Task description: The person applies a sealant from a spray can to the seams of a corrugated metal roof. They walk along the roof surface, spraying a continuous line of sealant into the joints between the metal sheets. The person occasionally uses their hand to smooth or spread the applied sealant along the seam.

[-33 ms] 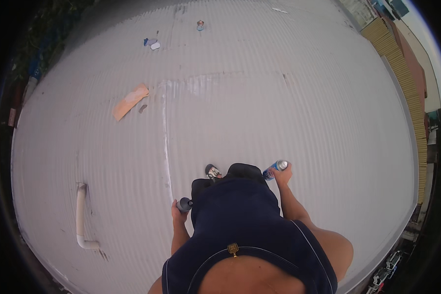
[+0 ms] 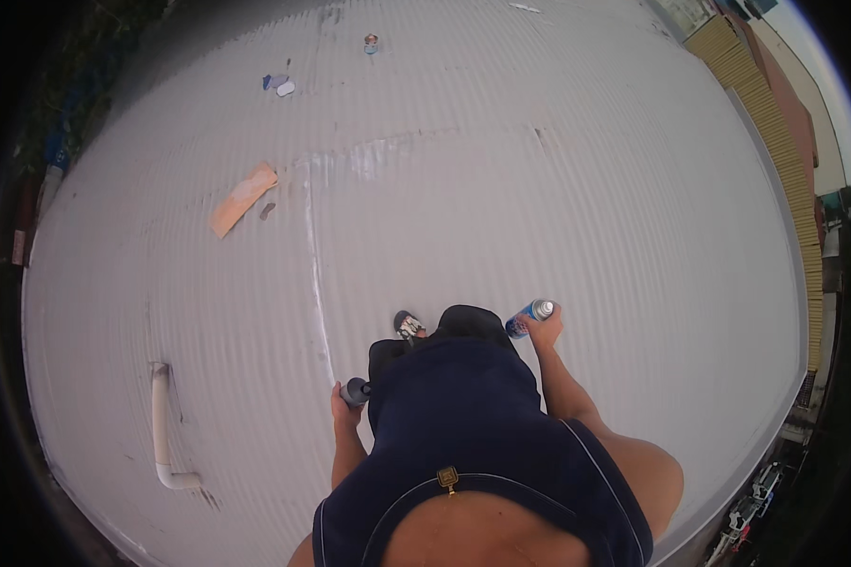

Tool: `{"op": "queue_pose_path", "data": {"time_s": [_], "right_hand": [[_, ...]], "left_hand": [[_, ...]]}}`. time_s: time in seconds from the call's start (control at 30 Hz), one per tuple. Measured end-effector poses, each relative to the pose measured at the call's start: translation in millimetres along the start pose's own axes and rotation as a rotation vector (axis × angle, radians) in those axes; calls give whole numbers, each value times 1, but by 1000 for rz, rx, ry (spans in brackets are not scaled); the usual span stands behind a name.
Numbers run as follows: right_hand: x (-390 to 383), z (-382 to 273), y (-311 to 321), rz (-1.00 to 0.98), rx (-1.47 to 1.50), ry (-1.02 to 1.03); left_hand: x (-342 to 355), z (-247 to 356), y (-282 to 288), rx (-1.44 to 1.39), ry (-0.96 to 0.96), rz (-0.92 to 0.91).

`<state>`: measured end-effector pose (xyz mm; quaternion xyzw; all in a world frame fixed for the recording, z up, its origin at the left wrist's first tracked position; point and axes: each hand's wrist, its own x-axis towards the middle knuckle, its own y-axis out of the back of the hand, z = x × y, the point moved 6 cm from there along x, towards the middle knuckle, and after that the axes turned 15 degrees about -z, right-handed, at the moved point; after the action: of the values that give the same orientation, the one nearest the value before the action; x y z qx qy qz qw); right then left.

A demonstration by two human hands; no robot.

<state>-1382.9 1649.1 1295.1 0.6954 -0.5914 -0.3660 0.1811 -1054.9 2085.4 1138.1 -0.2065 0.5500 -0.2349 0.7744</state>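
In my right hand point(image 2: 547, 328), out to the right of my thigh, is a blue spray can point(image 2: 523, 321) with a silvery top, tilted up to the right. My fingers are wrapped round it. My left hand point(image 2: 341, 404), low by my left hip, grips a dark grey cylindrical bottle point(image 2: 354, 391) with a black tip pointing toward my body. One patterned shoe point(image 2: 408, 325) of mine shows on the ribbed grey roof point(image 2: 463, 217); the other foot is hidden by my clothes.
A white line of sealant point(image 2: 314, 255) runs along the roof left of me. Beyond it lie an orange-tan board point(image 2: 244, 199) and a small dark piece point(image 2: 268, 211). A bent white pipe point(image 2: 162, 425) stands at left. Small blue items point(image 2: 274, 82) and a can point(image 2: 371, 44) are far ahead. The roof edge point(image 2: 771, 161) curves along the right.
The view has shifted slightly, so the far roof items sit a little more to the left. Both hands keep their holds, the right can barely moved.
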Motion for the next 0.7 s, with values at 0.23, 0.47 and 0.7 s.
{"op": "queue_pose_path", "data": {"time_s": [0.23, 0.47, 0.7], "right_hand": [[-25, 56, 19, 276, 48, -261], [11, 162, 124, 438, 1444, -159], [8, 151, 255, 833, 1949, 489]], "left_hand": [[45, 79, -23, 333, 112, 163], [91, 101, -91, 517, 128, 117], [152, 73, -169, 627, 198, -86]]}}
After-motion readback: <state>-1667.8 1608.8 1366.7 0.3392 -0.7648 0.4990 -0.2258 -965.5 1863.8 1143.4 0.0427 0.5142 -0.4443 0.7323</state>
